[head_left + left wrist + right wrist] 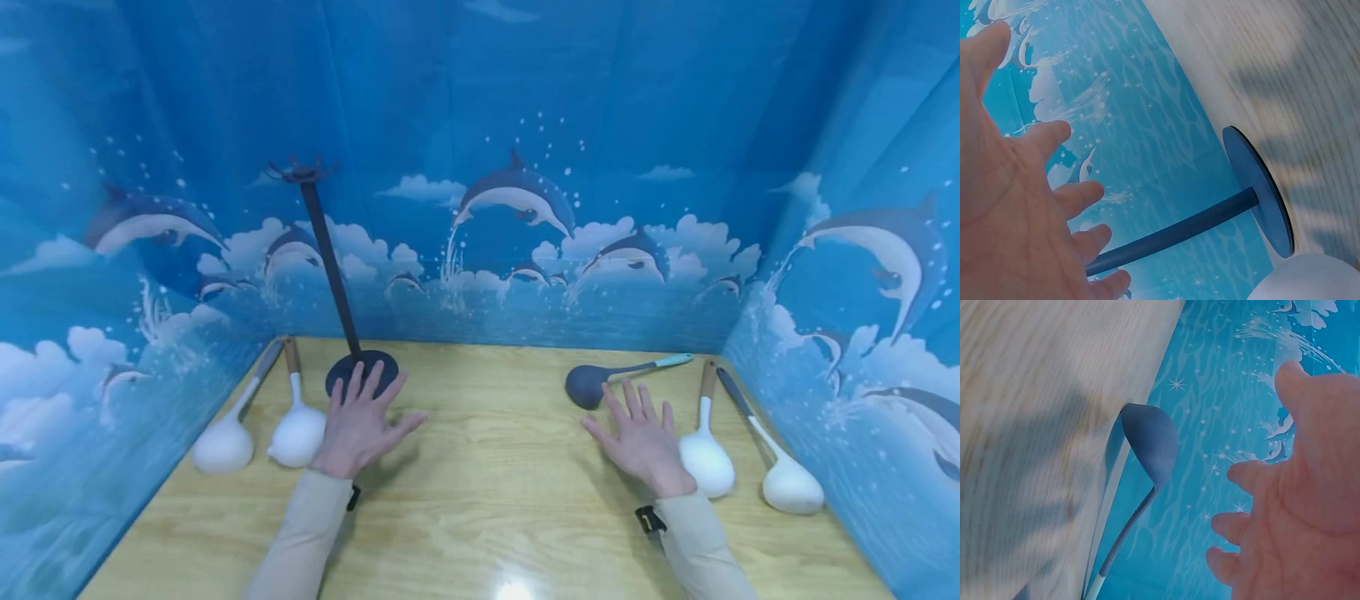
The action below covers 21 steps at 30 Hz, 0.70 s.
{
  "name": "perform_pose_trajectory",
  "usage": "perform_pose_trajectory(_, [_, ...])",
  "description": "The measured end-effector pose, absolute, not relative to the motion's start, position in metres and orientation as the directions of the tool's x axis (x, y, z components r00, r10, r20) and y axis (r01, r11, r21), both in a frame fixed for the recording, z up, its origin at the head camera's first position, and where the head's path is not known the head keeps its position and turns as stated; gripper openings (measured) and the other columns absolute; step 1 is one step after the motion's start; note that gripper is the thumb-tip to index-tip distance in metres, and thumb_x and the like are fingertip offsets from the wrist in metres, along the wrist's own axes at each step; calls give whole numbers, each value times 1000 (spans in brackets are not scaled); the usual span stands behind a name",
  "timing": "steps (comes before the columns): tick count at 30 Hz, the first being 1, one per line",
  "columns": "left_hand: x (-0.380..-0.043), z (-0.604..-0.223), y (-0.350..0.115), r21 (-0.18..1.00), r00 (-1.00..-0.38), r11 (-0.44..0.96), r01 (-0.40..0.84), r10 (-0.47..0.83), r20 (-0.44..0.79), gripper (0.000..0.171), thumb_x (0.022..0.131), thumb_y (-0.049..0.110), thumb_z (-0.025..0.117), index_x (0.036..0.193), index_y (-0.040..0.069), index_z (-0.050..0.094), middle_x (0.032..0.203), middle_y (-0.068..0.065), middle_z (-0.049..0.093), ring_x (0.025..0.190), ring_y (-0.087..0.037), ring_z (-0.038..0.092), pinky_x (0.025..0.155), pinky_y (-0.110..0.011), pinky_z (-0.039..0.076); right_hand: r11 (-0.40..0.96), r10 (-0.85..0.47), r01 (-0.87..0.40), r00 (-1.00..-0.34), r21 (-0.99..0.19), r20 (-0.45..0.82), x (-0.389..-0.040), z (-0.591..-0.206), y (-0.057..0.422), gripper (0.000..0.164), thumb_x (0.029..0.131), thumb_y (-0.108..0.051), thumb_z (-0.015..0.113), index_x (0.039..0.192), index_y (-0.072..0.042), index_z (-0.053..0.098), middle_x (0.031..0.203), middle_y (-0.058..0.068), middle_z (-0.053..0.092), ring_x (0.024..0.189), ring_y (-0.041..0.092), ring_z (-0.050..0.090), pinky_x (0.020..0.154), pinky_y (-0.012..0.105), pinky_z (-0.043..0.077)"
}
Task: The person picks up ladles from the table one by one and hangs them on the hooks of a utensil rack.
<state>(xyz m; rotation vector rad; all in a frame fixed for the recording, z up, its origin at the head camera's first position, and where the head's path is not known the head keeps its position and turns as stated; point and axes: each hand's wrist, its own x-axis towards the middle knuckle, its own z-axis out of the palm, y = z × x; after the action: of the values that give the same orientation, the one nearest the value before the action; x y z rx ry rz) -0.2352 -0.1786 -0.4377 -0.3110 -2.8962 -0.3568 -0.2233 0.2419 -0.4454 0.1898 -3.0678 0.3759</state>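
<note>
My left hand (pixel 362 429) hovers over the table with its fingers spread, holding nothing. Just beyond its fingertips stands a black utensil stand (pixel 330 267) with hooks at the top and a round base (pixel 1263 194). To the left of that hand lie a white ladle with a wooden grip (pixel 297 433) and a white ladle with a grey grip (pixel 223 444). My right hand (pixel 643 442), fingers also spread and holding nothing, is raised near a dark ladle with a mint grip (pixel 587 385). On its right lie another wooden-gripped white ladle (pixel 707 462) and a dark-gripped white ladle (pixel 792 485).
A blue dolphin-print curtain (pixel 480 100) encloses the back and both sides of the wooden table (pixel 480 500). The stand rises tall at the back left. Bare wood shows between the two hands.
</note>
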Motion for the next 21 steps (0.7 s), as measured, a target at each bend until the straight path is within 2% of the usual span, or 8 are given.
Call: perform_pose_trajectory(21, [-234,-437,-184,258,-969,945,204,157,192,85,88,72,50,156,25,28,160,-23,22,148,-48,10,114,-70,10,955,-97,-111,-993,-275,62,-223,-446,244,87,95,-72,31,157,-12,23,162,25,10,148,48,5,113,70,-3])
